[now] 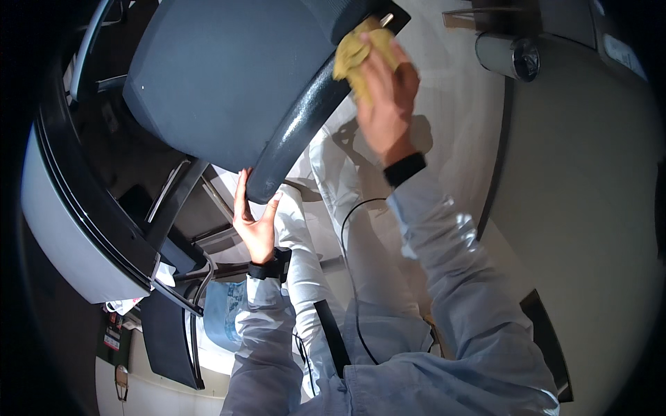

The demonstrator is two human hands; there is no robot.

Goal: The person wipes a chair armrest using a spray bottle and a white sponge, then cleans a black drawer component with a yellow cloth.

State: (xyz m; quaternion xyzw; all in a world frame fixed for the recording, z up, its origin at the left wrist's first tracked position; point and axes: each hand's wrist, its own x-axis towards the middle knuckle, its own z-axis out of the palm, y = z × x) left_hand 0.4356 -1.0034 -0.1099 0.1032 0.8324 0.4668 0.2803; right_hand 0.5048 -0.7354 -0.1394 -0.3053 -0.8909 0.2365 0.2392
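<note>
A dark grey office chair point(223, 78) fills the upper middle of the head view. Its glossy black armrest point(296, 130) runs diagonally along the seat's right side. My left hand point(256, 223) grips the armrest's near, rounded end, thumb on one side and fingers on the other. My right hand point(387, 99) holds a crumpled yellow cloth point(359, 54) at the armrest's far end, beside the ribbed backrest part point(351, 21). The hand and cloth are slightly blurred. What the cloth covers underneath is hidden.
To the left stands a desk with a light curved edge point(78, 229). A second chair point(169, 338) sits lower left, near a blue bag-like item point(223, 314). A waste bin point(507, 57) is at upper right by the wall. A black cable point(346, 249) hangs before my legs.
</note>
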